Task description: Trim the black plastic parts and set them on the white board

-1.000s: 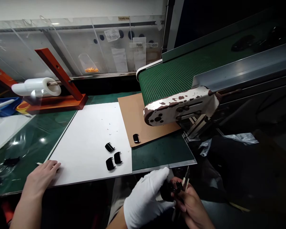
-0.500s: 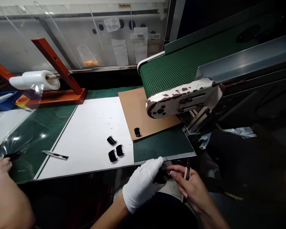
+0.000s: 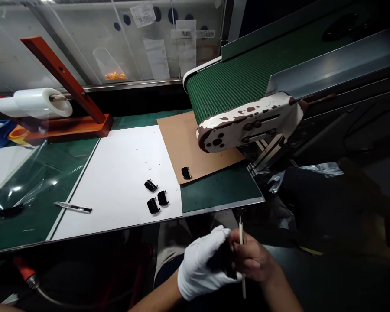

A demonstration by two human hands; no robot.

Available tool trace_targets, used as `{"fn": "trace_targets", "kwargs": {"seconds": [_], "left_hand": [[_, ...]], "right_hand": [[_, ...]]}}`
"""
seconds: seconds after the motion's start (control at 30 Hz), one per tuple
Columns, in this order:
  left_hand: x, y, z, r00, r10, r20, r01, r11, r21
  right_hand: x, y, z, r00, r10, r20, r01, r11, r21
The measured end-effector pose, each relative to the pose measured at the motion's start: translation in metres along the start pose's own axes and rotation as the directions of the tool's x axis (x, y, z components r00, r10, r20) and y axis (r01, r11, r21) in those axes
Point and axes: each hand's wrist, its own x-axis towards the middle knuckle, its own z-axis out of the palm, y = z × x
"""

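My left hand (image 3: 203,263), in a white glove, is closed around a black plastic part (image 3: 221,256) below the front edge of the table. The part is dark, and glove and fingers cover much of it. My right hand (image 3: 251,255), bare, grips a slim pale-handled tool (image 3: 241,234) held nearly upright, with a thin tip at the top. Its fingertips are up against the black part. On the white sheet (image 3: 117,173) lie three glossy black plastic pieces (image 3: 153,205), and a similar piece (image 3: 186,173) rests on the brown cardboard (image 3: 169,130).
A green conveyor belt (image 3: 227,91) ends above the cardboard. To the left are a utility knife (image 3: 73,207), a clear film roll (image 3: 42,103) on an orange stand (image 3: 65,78), and a black piece (image 3: 11,210) by the film. Tiny dark shavings dot the white sheet.
Both my hands have moved slightly down, and the right fingers have curled in closer to the black part. Another person's hand at the left has pulled back from the table. The view has tilted down.
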Motion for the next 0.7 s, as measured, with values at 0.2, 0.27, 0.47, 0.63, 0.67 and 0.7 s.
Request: {"fn": "trace_targets", "kwargs": {"seconds": [0.2,0.27,0.47,0.63,0.67,0.7], "left_hand": [[0.016,-0.008,-0.009,0.997,0.01,0.072,-0.02,0.99,0.141],[0.019,-0.016,-0.009,0.975,-0.131,0.178,0.082,0.963,0.257],[0.027,-0.02,0.01,0.869,-0.361,0.337,0.196,0.879,0.435],[0.034,-0.019,0.009,0.832,-0.454,0.319,0.261,0.828,0.496],[0.036,-0.019,0.004,0.834,-0.447,0.323,0.262,0.836,0.481],[0.036,-0.019,-0.002,0.842,-0.434,0.32,0.27,0.853,0.446]], "right_hand": [[0.006,-0.007,-0.002,0.979,-0.113,-0.168,0.075,0.973,-0.219],[0.004,-0.014,-0.005,0.94,-0.209,-0.27,0.101,0.925,-0.366],[0.002,-0.007,0.013,0.774,-0.464,-0.43,0.004,0.684,-0.73],[-0.018,-0.013,-0.008,0.729,-0.458,-0.509,-0.14,0.628,-0.765],[-0.026,-0.022,-0.025,0.686,-0.436,-0.583,-0.22,0.639,-0.737],[-0.035,-0.034,-0.046,0.591,-0.442,-0.675,-0.311,0.648,-0.696]]}}
